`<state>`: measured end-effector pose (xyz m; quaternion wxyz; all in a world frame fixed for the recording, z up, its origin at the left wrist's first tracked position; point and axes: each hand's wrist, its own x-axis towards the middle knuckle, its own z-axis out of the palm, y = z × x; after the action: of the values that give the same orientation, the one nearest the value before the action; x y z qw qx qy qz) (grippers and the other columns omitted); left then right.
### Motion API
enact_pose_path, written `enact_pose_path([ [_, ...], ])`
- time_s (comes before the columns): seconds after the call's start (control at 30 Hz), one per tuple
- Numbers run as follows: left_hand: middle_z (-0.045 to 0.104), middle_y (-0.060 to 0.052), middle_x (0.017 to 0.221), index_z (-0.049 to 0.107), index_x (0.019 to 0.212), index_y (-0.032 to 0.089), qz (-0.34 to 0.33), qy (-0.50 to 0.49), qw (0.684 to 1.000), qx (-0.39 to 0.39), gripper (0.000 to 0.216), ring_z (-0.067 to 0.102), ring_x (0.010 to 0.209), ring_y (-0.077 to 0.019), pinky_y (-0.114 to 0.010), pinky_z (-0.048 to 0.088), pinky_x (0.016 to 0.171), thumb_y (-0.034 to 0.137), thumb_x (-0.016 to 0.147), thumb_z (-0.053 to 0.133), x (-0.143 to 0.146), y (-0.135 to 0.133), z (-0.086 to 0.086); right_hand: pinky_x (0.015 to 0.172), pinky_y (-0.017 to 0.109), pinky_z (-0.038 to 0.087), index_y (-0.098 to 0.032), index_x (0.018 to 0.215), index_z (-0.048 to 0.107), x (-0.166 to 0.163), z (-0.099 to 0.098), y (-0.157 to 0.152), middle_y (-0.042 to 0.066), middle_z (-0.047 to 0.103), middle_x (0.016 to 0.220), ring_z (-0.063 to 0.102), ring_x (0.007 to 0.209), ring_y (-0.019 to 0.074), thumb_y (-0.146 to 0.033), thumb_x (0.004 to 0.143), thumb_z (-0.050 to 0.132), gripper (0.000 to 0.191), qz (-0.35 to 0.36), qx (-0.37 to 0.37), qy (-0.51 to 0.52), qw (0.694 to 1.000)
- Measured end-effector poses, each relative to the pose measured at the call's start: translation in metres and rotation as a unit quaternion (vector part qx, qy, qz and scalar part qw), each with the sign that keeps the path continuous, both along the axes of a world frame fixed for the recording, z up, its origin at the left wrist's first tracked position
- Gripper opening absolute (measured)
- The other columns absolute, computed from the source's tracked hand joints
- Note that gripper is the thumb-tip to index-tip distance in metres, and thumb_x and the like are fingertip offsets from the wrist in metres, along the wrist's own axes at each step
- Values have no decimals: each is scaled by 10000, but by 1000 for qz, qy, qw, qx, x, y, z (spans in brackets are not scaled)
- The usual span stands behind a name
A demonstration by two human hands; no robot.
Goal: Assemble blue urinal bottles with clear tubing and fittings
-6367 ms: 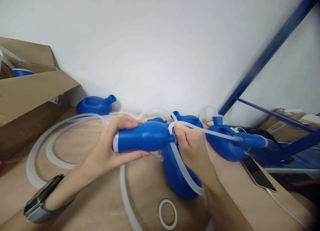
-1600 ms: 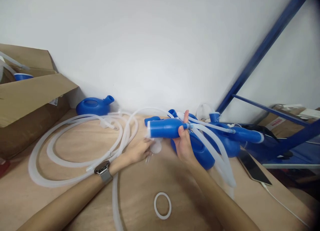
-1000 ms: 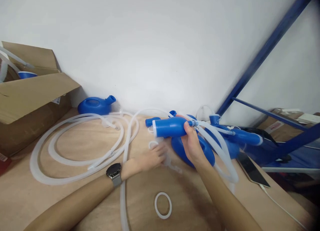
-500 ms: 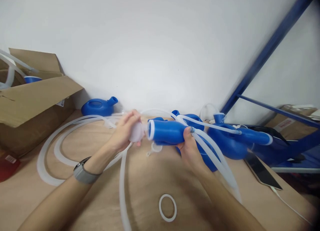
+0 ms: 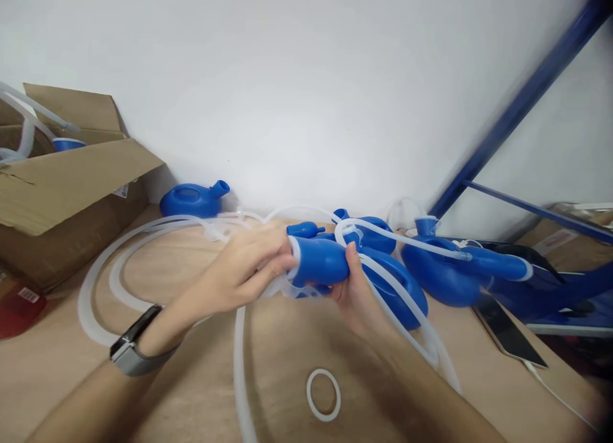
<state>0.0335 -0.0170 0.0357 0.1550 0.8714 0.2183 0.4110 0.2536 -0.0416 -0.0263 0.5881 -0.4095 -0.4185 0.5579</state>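
Note:
My right hand [image 5: 353, 291] is wrapped around the narrow end of a blue plastic funnel piece [image 5: 320, 262] held above the wooden table [image 5: 282, 366]. A translucent hose [image 5: 407, 312] runs from that end down to the right. My left hand [image 5: 244, 269], with a watch on the wrist, has its fingers closed against the funnel's white-rimmed wide mouth, pressing a translucent part that the fingers mostly hide. Behind the funnel lies a blue flat container [image 5: 397, 290].
Coiled translucent tubing [image 5: 112, 274] lies at the left; a white ring [image 5: 324, 395] lies near me. A blue jug [image 5: 191, 200] stands by the wall, an open cardboard box [image 5: 62, 187] at far left. More blue parts [image 5: 460, 270], a phone [image 5: 507, 331] and a blue frame [image 5: 522, 92] sit at right.
My left hand let go of the funnel, picked a translucent part off the table and brought it to the funnel's wide mouth. My right hand took over the funnel and lowered it slightly.

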Motion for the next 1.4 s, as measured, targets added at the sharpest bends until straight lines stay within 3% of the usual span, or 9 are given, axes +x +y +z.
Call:
enact_pose_path([
  [0.17, 638, -92, 963, 629, 970, 212, 70, -76, 980, 170, 226, 600, 864, -227, -385, 533, 789, 339, 1047, 458, 9, 1, -22, 801, 462, 682, -314, 1484, 564, -3, 2, -9, 67, 749, 1320, 752, 1140, 350, -819, 856, 623, 808, 76, -55, 0, 996],
  [0.37, 664, -159, 1248, 659, 1270, 207, -19, -10, 988, 155, 535, 665, 1085, -299, -462, 564, 928, 561, 1044, 328, 3, 24, -48, 557, 394, 645, -325, 1398, 620, 4, -2, -8, 60, 808, 1101, 806, 798, 302, -812, 805, 695, 771, 119, -95, -14, 988],
  [0.53, 737, -187, 1195, 760, 1139, 224, -89, -20, 987, 132, 666, 715, 1118, -371, -540, 585, 960, 768, 870, 483, 8, 26, -67, 423, 366, 560, -245, 1308, 674, 3, 3, -10, 91, 806, 896, 775, 683, 309, -866, 754, 684, 833, 96, -122, -88, 984],
  [0.67, 792, -146, 1063, 789, 865, 284, -89, 66, 992, 68, 547, 726, 1124, -429, -620, 590, 968, 773, 628, 723, 20, 19, -79, 376, 326, 525, -236, 1050, 724, 6, 15, -14, 37, 742, 721, 688, 510, 229, -811, 762, 727, 643, 69, -92, -162, 980],
  [0.9, 807, -128, 1097, 749, 1049, 237, -137, -73, 909, 387, 372, 755, 1147, -354, -452, 677, 862, 519, 807, 737, 32, 21, -74, 293, 199, 390, -212, 1046, 662, 13, 14, -9, -34, 612, 588, 572, 416, 134, -758, 864, 674, 576, 100, -113, -152, 977],
  [1.07, 761, -163, 1240, 694, 1211, 184, -66, -106, 982, 145, 394, 746, 1160, -309, -421, 627, 972, 332, 851, 756, 19, 21, -43, 539, 272, 605, -209, 1254, 633, 12, 15, -8, 52, 755, 830, 745, 676, 196, -845, 885, 552, 740, 199, -114, -22, 973],
  [1.2, 754, -115, 1231, 744, 1033, 200, 21, -129, 991, 2, 153, 721, 1165, -260, -414, 563, 1043, 308, 925, 738, 21, 15, -35, 833, 337, 657, -277, 1370, 611, 19, 20, -11, 56, 771, 1141, 775, 1001, 223, -678, 862, 750, 662, 164, -42, -142, 975],
  [1.3, 739, -95, 1265, 780, 972, 210, 45, -134, 989, -38, 117, 705, 1184, -248, -397, 540, 1062, 316, 932, 754, 25, 7, -32, 755, 357, 653, -271, 1378, 634, 27, 26, -19, 68, 782, 1095, 773, 960, 241, -655, 985, 590, 552, 110, 19, -355, 928],
  [1.4, 756, -72, 1206, 806, 970, 233, 60, -160, 982, -75, 121, 707, 1164, -244, -388, 548, 1037, 340, 937, 759, 28, -2, -29, 791, 428, 627, -209, 1245, 695, 29, 29, -29, 101, 781, 1019, 756, 917, 283, -629, 1013, 555, 500, -53, 195, -529, 824],
])
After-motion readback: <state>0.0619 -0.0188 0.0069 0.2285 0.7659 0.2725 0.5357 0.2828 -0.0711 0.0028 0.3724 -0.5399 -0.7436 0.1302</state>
